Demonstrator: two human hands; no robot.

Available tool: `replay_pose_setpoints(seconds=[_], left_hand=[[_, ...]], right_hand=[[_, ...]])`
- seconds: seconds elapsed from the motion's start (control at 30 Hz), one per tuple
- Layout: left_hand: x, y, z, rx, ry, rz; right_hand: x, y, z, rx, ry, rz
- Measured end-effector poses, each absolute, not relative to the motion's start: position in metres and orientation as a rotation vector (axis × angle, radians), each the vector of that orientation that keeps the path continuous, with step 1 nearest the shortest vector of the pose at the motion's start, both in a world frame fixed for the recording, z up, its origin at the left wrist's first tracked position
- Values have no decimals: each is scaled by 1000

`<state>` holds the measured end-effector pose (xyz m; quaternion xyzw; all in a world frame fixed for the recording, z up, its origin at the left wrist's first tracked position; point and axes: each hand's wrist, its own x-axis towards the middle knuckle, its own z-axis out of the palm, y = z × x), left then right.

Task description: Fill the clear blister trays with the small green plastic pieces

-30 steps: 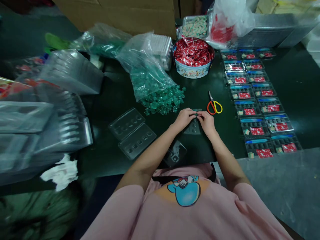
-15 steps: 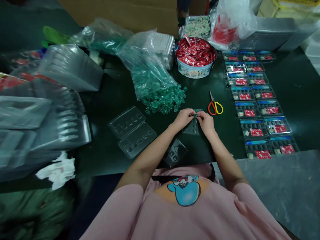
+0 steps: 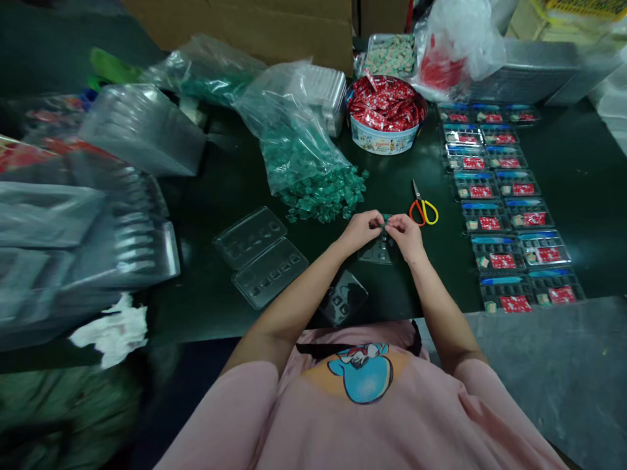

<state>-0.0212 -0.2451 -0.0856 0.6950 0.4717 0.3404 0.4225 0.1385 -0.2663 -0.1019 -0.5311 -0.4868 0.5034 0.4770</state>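
Right of centre in the frame, the left hand (image 3: pixel 363 230) and the right hand (image 3: pixel 405 237) meet, thumbs and forefingers pinching a small, translucent green piece (image 3: pixel 385 226) — its outline mostly hidden by the fingertips. It is at the upper end of a shallow, clear plastic compartment tray (image 3: pixel 375 254) lying on the dark green tabletop (image 3: pixel 394 287). A loose heap of similar green pieces (image 3: pixel 327 197) spills from a clear plastic bag (image 3: pixel 294 147) up and to the left; red-and-yellow-handled metal scissors (image 3: pixel 417 196) lie just right of the hands. The piece is likely light, stiff and slick, so opposite edges give the surest hold; the tray looks thin — best taken by its rim, as squeezing could buckle it.
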Motion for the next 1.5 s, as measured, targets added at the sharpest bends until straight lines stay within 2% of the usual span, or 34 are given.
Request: replay_pose_setpoints(seconds=[0.13,0.3,0.53,0.77,1.03,1.23,1.5], left_hand=[[-19,-243,-88,1656,1114,870],[-16,-240,-95,1544,1079,966],[-19,-250,-89,1825,1255,770],[-11,-249,-95,1870,1385,786],[-7,-246,-108,2103,1475,645],[-10,-245,-112,2239,1436,555],[-11,-253,-112,2266,1458,503]], right_hand=[[137,-264,-100,-1268,-1102,1278],[140,-259,-101,-1386,-1193,1141],[145,-272,-107,-1571,-1457,978],[142,-267,-107,-1671,-1575,814],[141,-262,-109,-1736,-1739,653],[141,-265,-103,-1640,-1820,552],[138,-261,-108,-1562,-1913,613]])
